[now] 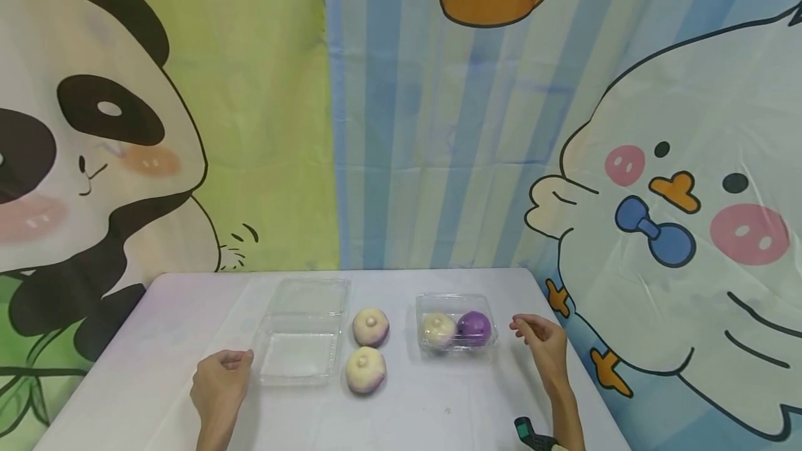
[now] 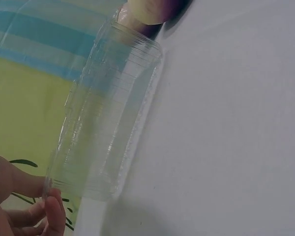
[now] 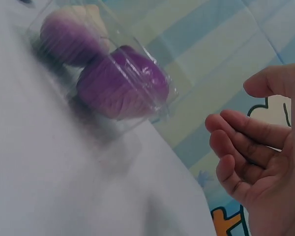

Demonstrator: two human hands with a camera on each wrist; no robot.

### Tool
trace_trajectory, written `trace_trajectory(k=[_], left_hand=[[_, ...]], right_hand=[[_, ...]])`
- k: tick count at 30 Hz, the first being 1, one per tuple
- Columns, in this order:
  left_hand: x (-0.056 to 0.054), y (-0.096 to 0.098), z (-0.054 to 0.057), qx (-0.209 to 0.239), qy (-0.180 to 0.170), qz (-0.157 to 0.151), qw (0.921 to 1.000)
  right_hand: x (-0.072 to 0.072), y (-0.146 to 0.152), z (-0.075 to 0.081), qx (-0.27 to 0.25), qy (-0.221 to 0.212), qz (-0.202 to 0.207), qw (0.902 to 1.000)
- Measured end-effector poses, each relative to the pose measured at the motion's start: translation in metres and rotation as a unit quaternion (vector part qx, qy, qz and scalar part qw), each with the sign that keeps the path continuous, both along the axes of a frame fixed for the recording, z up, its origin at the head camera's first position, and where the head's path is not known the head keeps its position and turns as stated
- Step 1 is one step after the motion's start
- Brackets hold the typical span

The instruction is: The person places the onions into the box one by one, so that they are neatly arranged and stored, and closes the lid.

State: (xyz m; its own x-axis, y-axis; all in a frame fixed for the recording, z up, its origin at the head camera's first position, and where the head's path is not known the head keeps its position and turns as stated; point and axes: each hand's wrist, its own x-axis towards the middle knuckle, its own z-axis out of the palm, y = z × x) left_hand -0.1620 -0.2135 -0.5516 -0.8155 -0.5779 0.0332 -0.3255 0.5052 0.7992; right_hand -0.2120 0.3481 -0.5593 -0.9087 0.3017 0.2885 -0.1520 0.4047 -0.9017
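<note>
My left hand [image 1: 221,385] is at the left side of an open clear plastic container [image 1: 299,359]. In the left wrist view, thumb and fingers pinch the thin rim at one corner of this container [image 2: 105,128]. To its right, two white-and-purple turnips [image 1: 370,327] lie one in front of the other. A second clear container [image 1: 454,296] holds two more: one showing mostly white, one purple turnip [image 1: 474,328]. Right of that box, my right hand [image 1: 546,346] hovers apart from it, fingers loosely curved, thumb separate, holding nothing; the right wrist view shows the gap.
A white-covered table [image 1: 401,416] bears everything. Behind it hang printed curtains with a panda [image 1: 150,179] and a white bird [image 1: 664,298]. A dark strap with a green part [image 1: 529,433] is at the right wrist. Small specks [image 1: 447,410] lie near the table's front.
</note>
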Motion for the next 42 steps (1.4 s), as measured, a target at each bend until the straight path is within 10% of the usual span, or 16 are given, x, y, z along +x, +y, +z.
trace_trajectory(k=[42], left_hand=[[0.000, 0.002, -0.002, 0.016, -0.024, 0.013, 0.9995]], right_hand=[[0.001, -0.063, 0.022, -0.006, 0.093, 0.136, 0.9863]])
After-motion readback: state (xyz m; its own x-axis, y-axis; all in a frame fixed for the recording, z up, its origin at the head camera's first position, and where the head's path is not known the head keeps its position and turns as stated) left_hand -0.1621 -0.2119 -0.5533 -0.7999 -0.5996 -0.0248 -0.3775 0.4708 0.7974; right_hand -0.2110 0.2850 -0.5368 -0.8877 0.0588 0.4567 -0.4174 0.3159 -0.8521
